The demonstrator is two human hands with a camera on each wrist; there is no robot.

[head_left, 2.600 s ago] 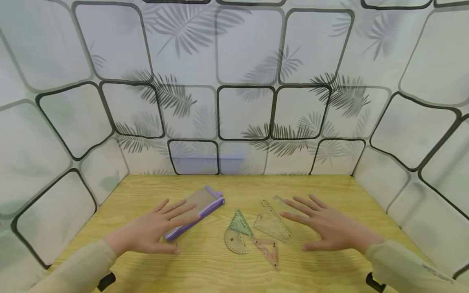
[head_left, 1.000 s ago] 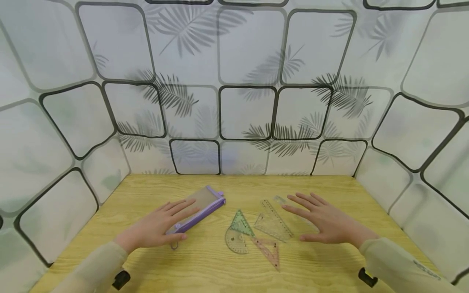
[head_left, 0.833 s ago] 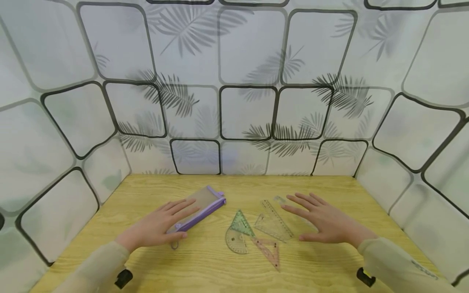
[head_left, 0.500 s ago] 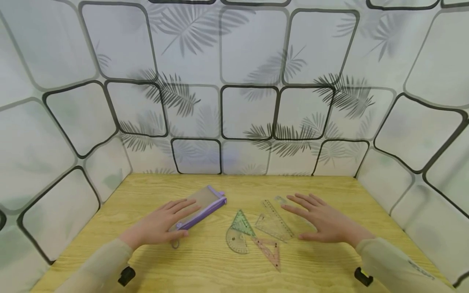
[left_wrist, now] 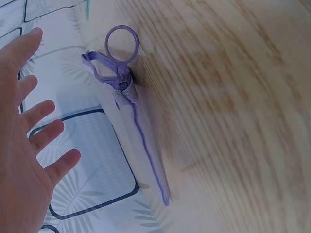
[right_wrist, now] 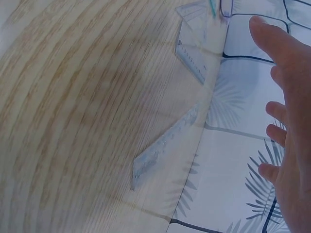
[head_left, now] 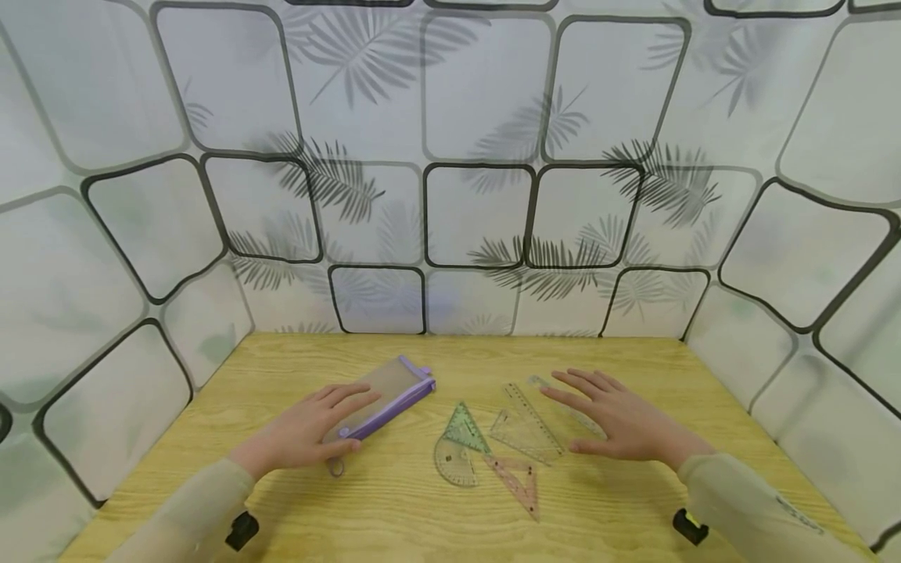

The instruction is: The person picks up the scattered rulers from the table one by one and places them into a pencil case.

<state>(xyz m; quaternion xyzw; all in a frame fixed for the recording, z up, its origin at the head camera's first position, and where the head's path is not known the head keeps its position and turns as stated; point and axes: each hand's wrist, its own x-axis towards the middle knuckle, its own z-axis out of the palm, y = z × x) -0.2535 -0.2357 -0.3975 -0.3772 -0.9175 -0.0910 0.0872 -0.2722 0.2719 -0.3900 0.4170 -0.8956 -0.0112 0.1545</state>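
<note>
Now the left hand (head_left: pixel 307 428) lies flat with fingers straight on the near end of the purple-edged pencil pouch (head_left: pixel 385 395), its grip released, nothing curled round the pouch. The pouch rests on the wooden bench (head_left: pixel 394 516), running from about 7 o'clock up toward 1 o'clock, its ring-shaped zip pull (left_wrist: pixel 122 43) at the near end beside the thumb. The right hand (head_left: pixel 619 422) is spread, fingers straight and grip released, low over a clear straight ruler (right_wrist: pixel 165 146); whether it touches the ruler cannot be told. At 9 o'clock of that hand lie a clear set square (head_left: pixel 524 426), a green set square (head_left: pixel 462 428), a protractor (head_left: pixel 450 465) and a pink set square (head_left: pixel 517 481), close together between the two hands.
</note>
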